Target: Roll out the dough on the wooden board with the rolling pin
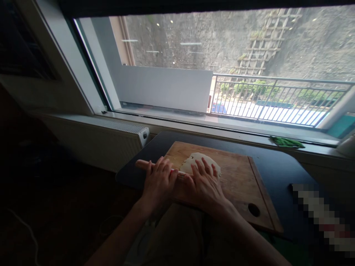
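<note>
A flattened piece of pale dough [198, 159] with an uneven edge lies on a wooden cutting board [235, 181]. Across the near side of the dough runs a wooden rolling pin [142, 164] with red and white marking near its middle. My left hand [158, 181] rests on the pin, its fingers bent over it left of the dough. On the right part of the pin lies my right hand [206, 183], with fingers spread and reaching over the dough. The palms hide parts of the pin, including its right end.
The board is on a dark table [280, 166] below a window. A green cloth [288, 142] lies on the sill at the right. Left of the table is a white radiator [111, 140]. A pixelated object [318, 214] is at the table's right edge.
</note>
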Demonstrator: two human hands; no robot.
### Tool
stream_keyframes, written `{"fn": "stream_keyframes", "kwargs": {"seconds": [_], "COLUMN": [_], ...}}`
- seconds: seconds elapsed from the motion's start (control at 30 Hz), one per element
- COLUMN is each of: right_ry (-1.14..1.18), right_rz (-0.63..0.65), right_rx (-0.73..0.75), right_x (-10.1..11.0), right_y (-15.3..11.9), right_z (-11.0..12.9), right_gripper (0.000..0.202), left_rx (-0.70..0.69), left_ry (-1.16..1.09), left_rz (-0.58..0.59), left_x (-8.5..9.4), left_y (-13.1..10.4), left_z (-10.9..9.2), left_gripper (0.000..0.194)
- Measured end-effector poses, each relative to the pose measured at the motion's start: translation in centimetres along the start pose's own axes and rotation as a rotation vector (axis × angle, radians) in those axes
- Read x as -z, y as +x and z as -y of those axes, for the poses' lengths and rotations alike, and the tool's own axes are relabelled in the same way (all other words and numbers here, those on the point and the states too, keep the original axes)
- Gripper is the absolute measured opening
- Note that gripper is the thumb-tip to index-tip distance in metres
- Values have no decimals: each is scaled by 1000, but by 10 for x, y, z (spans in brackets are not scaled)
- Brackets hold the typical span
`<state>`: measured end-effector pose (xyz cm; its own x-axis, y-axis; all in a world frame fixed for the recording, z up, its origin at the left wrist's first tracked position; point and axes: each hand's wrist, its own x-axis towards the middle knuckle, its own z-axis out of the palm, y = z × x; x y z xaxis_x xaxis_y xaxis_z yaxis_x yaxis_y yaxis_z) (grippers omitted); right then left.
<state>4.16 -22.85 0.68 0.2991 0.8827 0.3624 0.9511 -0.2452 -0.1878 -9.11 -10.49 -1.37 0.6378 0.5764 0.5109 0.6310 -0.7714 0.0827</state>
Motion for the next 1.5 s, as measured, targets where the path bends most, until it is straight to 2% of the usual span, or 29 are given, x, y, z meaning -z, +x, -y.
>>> {"fn": "stream_keyframes", "kwargs": {"seconds": [0.1,0.2,0.3,0.37,0.53,0.63,0.7,0.8,0.9,0.97,1.0,1.07,1.23,1.3,1.4,1.5], "right_ry": [-8,18,31,33,-32,-60,-74,-92,-98,-87,-75,-50,-69,-86,-126,-172], "right_rz": [5,79,113,79,-25,-25,-42,-58,19,85,107,114,58,49,17,-30], "right_rx": [-161,-248,-270,-247,-57,43,29,-74,-172,-210,-211,-172,27,94,56,-84], "right_x": [-4,-3,-2,-2,-2,1,1,3,5,6,5,3,5,8,11,12], "right_y": [41,78,88,77,14,-4,6,44,84,96,94,78,3,-14,-7,32], "right_z": [-21,-42,-50,-44,-10,-3,-10,-34,-56,-62,-62,-53,-13,-7,-17,-41], "right_gripper": [57,59,58,56,51,48,47,49,50,50,49,49,50,51,52,53], "left_rx": [40,55,73,62,-44,-94,-96,-76,-32,-9,-14,-51,-154,-192,-204,-144], "left_ry": [5,-21,-58,-60,-28,-22,-13,-11,-25,-35,-42,-61,-109,-142,-189,-163], "left_rz": [8,81,164,152,11,5,22,33,32,42,46,46,39,54,83,54], "left_x": [-12,-23,-25,-22,-3,3,2,-8,-18,-21,-21,-17,7,15,17,6], "left_y": [40,79,92,81,11,-14,-10,25,68,82,82,66,-11,-25,-13,23], "left_z": [-7,-12,-14,-14,-4,2,2,-7,-21,-26,-28,-26,-8,0,-2,-25], "left_gripper": [37,41,44,41,36,37,36,37,37,36,36,37,38,35,28,30]}}
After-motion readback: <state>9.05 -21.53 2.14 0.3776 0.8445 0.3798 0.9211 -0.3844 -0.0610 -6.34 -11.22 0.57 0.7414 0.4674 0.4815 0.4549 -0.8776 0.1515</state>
